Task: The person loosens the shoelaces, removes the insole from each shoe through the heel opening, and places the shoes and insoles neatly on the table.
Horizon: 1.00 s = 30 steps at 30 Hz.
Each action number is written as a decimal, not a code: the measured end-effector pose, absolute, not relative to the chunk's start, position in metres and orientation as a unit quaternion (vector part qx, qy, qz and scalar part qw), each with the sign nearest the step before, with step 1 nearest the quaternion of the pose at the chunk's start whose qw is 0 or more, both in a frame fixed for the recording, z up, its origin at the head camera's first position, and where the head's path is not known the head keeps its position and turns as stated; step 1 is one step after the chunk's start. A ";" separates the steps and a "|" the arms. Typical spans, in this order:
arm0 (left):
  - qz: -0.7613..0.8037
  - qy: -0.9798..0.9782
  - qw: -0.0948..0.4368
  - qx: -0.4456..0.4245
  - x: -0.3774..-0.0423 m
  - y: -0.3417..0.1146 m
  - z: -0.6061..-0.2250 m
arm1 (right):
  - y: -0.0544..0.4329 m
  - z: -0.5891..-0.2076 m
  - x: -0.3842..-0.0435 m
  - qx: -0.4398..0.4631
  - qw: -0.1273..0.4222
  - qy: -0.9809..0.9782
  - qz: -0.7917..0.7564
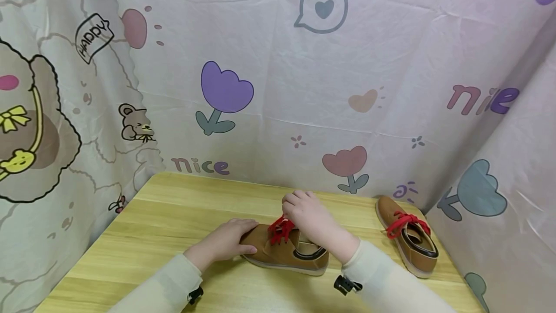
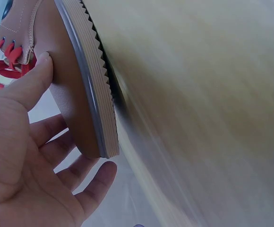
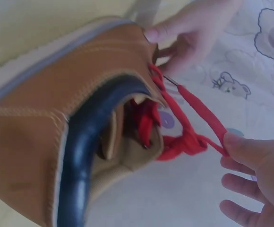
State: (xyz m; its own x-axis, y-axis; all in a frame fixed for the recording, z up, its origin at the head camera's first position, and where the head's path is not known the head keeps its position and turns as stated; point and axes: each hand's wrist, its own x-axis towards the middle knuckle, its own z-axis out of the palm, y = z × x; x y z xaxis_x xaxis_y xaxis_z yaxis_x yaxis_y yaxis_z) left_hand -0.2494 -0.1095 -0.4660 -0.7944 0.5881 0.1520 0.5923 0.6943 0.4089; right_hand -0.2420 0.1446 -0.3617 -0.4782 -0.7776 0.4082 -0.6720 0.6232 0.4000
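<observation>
A brown leather shoe (image 1: 278, 255) with a pale ridged sole stands on the table, its toe to the left and its dark-lined opening to the right. My left hand (image 1: 228, 243) holds the toe. In the left wrist view the thumb (image 2: 42, 71) presses one side and the fingers reach round the front. Above the shoe, my right hand (image 1: 310, 214) pinches a red shoelace (image 3: 203, 111) between thumb and forefinger. The lace is drawn taut from the eyelets in the right wrist view, with a knotted clump (image 3: 184, 144) hanging beside it.
A matching brown shoe (image 1: 417, 255) with red laces tied across it stands at the table's right side. The wooden table (image 1: 173, 206) meets printed curtains (image 1: 278, 62) at its back and sides.
</observation>
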 end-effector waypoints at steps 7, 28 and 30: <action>-0.224 -0.921 0.002 -0.319 -0.249 -0.109 -0.466 | 0.151 -0.347 -0.248 0.406 0.276 -0.867 -0.083; -0.226 -0.921 -0.003 -0.317 -0.247 -0.110 -0.465 | 0.188 -0.310 -0.270 0.340 0.284 -0.893 -0.080; -0.225 -0.921 -0.003 -0.317 -0.247 -0.109 -0.465 | 0.194 -0.307 -0.273 0.337 0.286 -0.894 -0.076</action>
